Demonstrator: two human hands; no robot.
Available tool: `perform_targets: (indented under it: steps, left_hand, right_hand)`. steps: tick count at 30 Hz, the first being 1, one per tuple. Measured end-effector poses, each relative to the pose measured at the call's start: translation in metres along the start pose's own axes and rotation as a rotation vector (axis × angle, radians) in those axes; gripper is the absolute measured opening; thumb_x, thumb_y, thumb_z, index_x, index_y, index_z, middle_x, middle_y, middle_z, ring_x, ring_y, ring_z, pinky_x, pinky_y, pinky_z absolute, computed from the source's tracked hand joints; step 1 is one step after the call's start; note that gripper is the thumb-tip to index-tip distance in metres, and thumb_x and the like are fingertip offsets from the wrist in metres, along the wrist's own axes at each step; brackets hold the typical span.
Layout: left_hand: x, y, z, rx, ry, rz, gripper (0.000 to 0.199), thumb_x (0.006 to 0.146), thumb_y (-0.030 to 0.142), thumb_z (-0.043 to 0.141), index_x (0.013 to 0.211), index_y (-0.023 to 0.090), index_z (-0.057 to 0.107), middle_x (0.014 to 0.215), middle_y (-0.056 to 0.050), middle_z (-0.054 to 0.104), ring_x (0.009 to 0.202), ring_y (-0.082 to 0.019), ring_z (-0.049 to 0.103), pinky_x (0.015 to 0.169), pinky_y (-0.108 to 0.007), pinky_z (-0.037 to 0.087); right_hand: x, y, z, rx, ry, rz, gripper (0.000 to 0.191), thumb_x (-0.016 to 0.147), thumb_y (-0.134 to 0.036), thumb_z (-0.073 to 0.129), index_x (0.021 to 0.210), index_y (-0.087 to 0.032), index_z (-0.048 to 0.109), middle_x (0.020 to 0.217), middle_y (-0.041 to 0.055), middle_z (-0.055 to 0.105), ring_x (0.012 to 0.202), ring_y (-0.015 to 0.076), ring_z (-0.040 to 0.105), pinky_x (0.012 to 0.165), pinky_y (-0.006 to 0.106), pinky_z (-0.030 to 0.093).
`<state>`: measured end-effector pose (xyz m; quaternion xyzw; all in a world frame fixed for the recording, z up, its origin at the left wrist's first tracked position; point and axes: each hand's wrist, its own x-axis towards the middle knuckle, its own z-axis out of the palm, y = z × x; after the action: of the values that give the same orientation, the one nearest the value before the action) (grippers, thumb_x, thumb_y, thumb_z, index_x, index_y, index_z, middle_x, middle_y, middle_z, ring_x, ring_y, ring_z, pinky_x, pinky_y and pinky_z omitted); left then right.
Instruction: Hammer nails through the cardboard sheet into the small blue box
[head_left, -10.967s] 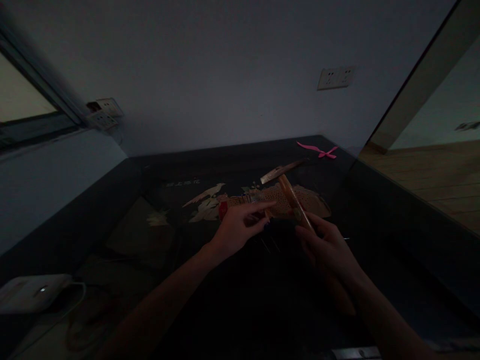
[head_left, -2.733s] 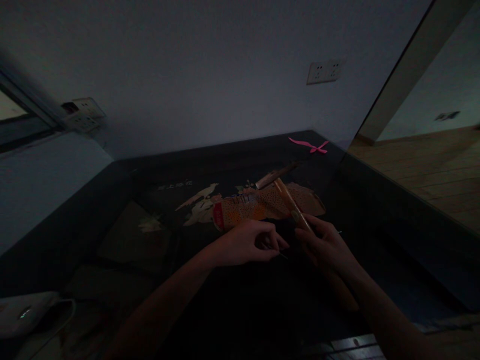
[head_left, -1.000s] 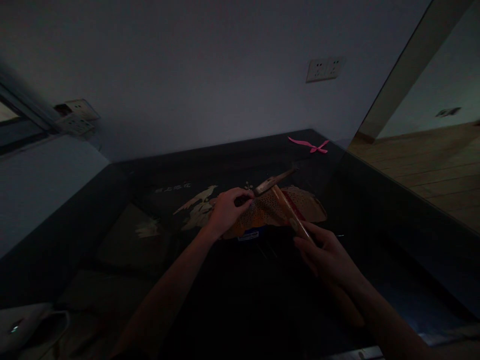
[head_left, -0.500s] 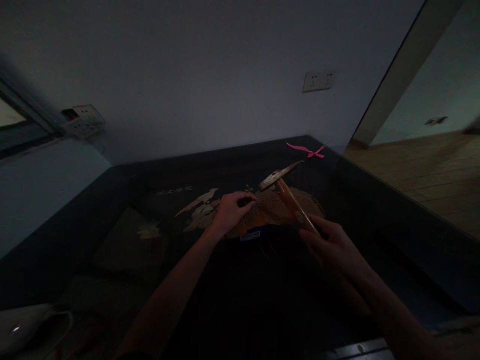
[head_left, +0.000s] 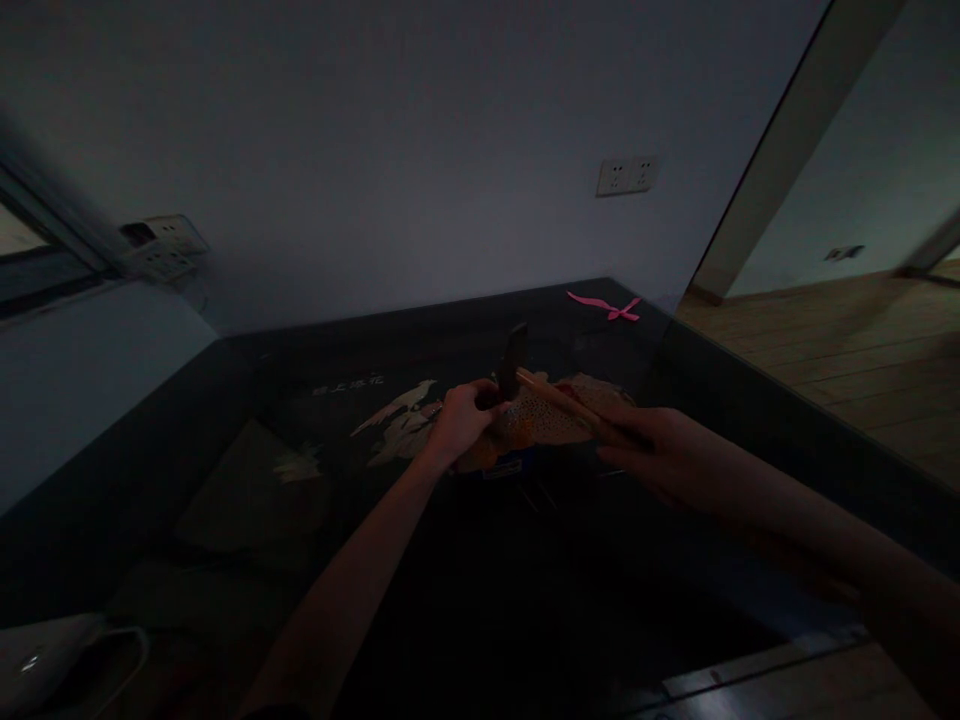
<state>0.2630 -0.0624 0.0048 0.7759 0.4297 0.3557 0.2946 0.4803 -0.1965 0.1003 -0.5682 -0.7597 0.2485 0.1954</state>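
Observation:
The wooden handle of a hammer (head_left: 559, 397) is in my right hand (head_left: 649, 440), with fingers wrapped round its end. The dark hammer head (head_left: 513, 362) stands right by the fingertips of my left hand (head_left: 461, 422). My left thumb and forefinger are bent together in a pinch; what lies between them is too small and dark to tell. Beneath both hands is a speckled, orange-brown piece (head_left: 551, 425) on the dark tabletop (head_left: 450, 560). A blue label (head_left: 506, 467) shows at the near edge of this piece.
A pink ribbon (head_left: 613, 312) lies at the back right corner. Pale bird and flower decoration (head_left: 405, 410) marks the tabletop left of my hands. Wall sockets (head_left: 627, 176) are above the table. A white object with a cord (head_left: 45, 655) is at the lower left.
The hammer has swung down and to the left, bringing its head to my left fingertips. My right forearm lies lower and flatter. My left hand has barely moved.

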Motion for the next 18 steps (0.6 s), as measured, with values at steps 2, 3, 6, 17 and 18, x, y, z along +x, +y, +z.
perform_targets:
  steps: [2, 3, 6, 17, 18]
  left_hand:
    - [0.0003, -0.0013, 0.0013, -0.031, -0.009, -0.004, 0.010, 0.074, 0.024, 0.065, 0.081, 0.016, 0.065, 0.081, -0.003, 0.069, 0.075, -0.016, 0.064, 0.069, -0.026, 0.047]
    - [0.0005, -0.0022, 0.0023, -0.056, -0.010, -0.004, 0.008, 0.075, 0.023, 0.065, 0.080, 0.016, 0.065, 0.081, -0.003, 0.069, 0.075, -0.016, 0.064, 0.070, -0.026, 0.048]
    - [0.0008, -0.0040, 0.0041, -0.089, -0.001, -0.006, 0.007, 0.075, 0.023, 0.065, 0.078, 0.016, 0.064, 0.081, -0.002, 0.070, 0.076, -0.015, 0.064, 0.071, -0.025, 0.048]
    - [-0.0009, 0.0027, 0.0023, -0.074, -0.013, -0.003, 0.006, 0.075, 0.022, 0.064, 0.077, 0.016, 0.064, 0.080, -0.002, 0.070, 0.076, -0.015, 0.064, 0.071, -0.025, 0.048]
    - [-0.0009, 0.0022, 0.0025, -0.078, -0.010, -0.002, 0.007, 0.075, 0.022, 0.064, 0.078, 0.016, 0.064, 0.081, -0.002, 0.070, 0.077, -0.016, 0.065, 0.071, -0.025, 0.048]
  right_hand:
    - [-0.0007, -0.0049, -0.0016, -0.020, 0.020, -0.020, 0.025, 0.080, -0.024, 0.048, 0.094, -0.014, 0.066, 0.069, 0.0032, 0.061, 0.051, 0.0131, 0.052, 0.045, 0.023, 0.039]
    - [-0.0016, -0.0073, -0.0025, -0.021, 0.033, -0.032, 0.025, 0.080, -0.024, 0.048, 0.096, -0.015, 0.065, 0.069, 0.0029, 0.061, 0.051, 0.0130, 0.052, 0.045, 0.023, 0.039]
    - [-0.0031, -0.0112, -0.0028, -0.043, 0.066, -0.056, 0.028, 0.080, -0.023, 0.049, 0.102, -0.016, 0.064, 0.065, 0.0013, 0.061, 0.049, 0.0126, 0.051, 0.045, 0.023, 0.038]
    - [-0.0012, -0.0094, 0.0004, -0.113, 0.099, -0.089, 0.031, 0.080, -0.021, 0.049, 0.106, -0.015, 0.065, 0.067, 0.0018, 0.064, 0.049, 0.0134, 0.053, 0.046, 0.023, 0.038]
    - [-0.0008, -0.0092, 0.0010, -0.111, 0.092, -0.088, 0.031, 0.080, -0.021, 0.049, 0.106, -0.015, 0.065, 0.067, 0.0019, 0.064, 0.048, 0.0134, 0.053, 0.046, 0.023, 0.038]
